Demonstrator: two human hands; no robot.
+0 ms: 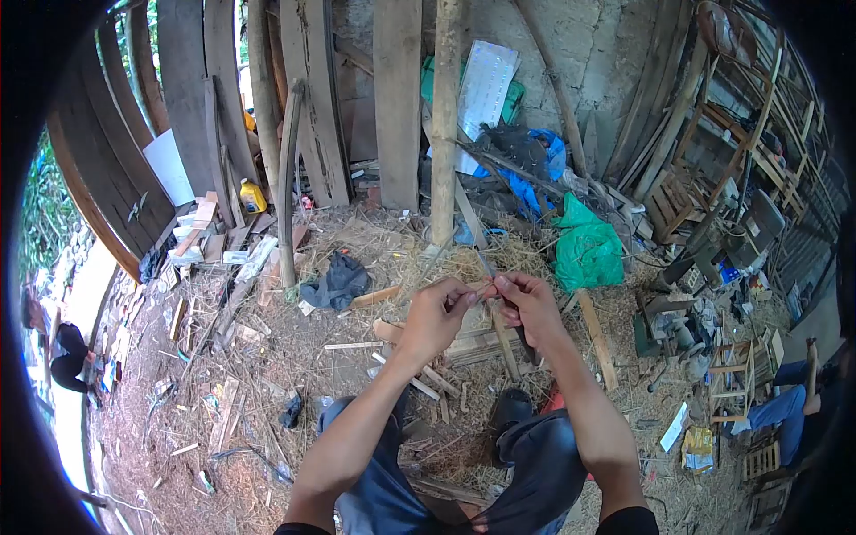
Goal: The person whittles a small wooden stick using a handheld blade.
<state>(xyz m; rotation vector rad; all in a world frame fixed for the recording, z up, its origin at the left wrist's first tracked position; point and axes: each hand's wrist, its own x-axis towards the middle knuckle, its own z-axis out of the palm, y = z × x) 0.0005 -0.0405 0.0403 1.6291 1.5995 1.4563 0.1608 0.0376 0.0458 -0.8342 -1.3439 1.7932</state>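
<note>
Left hand [437,312] and right hand [533,308] meet, thumbs and forefingers closed on a thin, tan, wood-like strip [482,291]. Probably fingertips alone are used because so slight a piece leaves little to grip. It lies between them, above the straw-littered earth floor [160,357], beyond the knees, where both hands reach easily. A narrow, dark-handled tool [526,346], seemingly a knife, shows beneath the right hand; whether those lower fingers grasp it cannot be told. Toward the floor's far edge sits a crumpled green plastic bag [588,254], perhaps left there clear of the feet.
</note>
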